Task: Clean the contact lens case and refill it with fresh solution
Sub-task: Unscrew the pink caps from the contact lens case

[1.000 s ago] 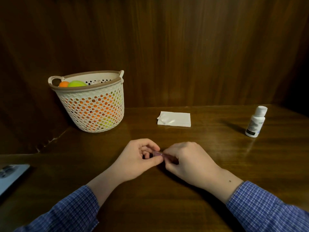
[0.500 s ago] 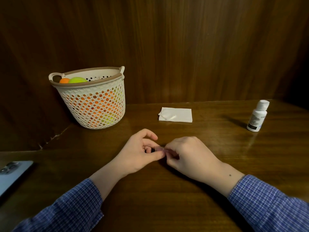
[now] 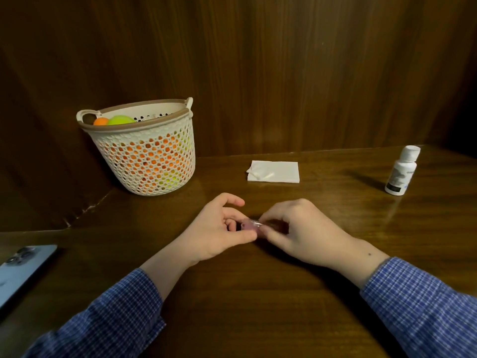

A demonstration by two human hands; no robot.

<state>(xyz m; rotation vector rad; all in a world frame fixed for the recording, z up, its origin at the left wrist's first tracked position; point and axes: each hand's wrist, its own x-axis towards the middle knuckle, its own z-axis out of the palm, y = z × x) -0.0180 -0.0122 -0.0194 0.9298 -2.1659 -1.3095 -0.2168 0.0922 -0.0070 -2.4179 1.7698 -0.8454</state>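
Note:
A small pinkish translucent contact lens case (image 3: 249,225) rests low over the wooden table, pinched from both sides. My left hand (image 3: 219,231) grips its left end with thumb and fingers. My right hand (image 3: 299,232) closes over its right part, which is hidden under the fingers. A white solution bottle (image 3: 402,170) with a white cap stands upright at the far right, well away from both hands. A folded white tissue (image 3: 274,171) lies flat beyond the hands, with a cotton swab (image 3: 260,175) on its left part.
A white perforated basket (image 3: 144,148) with a brown rim stands at the back left, holding orange and yellow-green balls. A grey-blue phone (image 3: 20,270) lies at the left edge. Dark wooden walls close the back and the left corner.
Both hands stay together on the case, and its pink end shows more clearly between the fingertips. The view has tilted a little, so the table objects sit slightly higher in the frame.

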